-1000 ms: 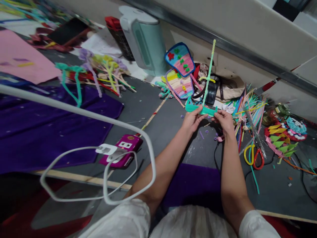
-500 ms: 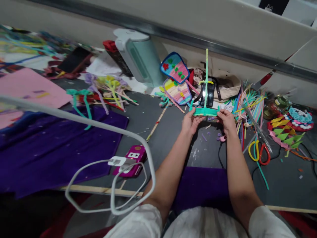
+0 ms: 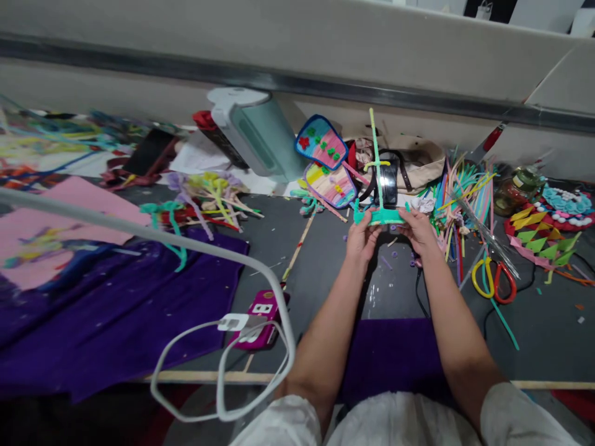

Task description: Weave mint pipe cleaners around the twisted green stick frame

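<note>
While the purple cloth [image 3: 116, 310] is lying off to your left, your left hand [image 3: 361, 238] and right hand [image 3: 418, 230] are pinching opposite ends of the teal pipe-cleaner piece [image 3: 379, 215], now raised upright rather than tilted, with scissors [image 3: 493, 280] lying rightward.

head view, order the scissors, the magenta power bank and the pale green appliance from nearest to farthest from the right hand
1. Scissors, with yellow and red handles, on the floor just right of the right hand.
2. Pale green appliance, up and left, by the wall.
3. Magenta power bank, low left, past the left forearm; only a little farther than the appliance.
</note>
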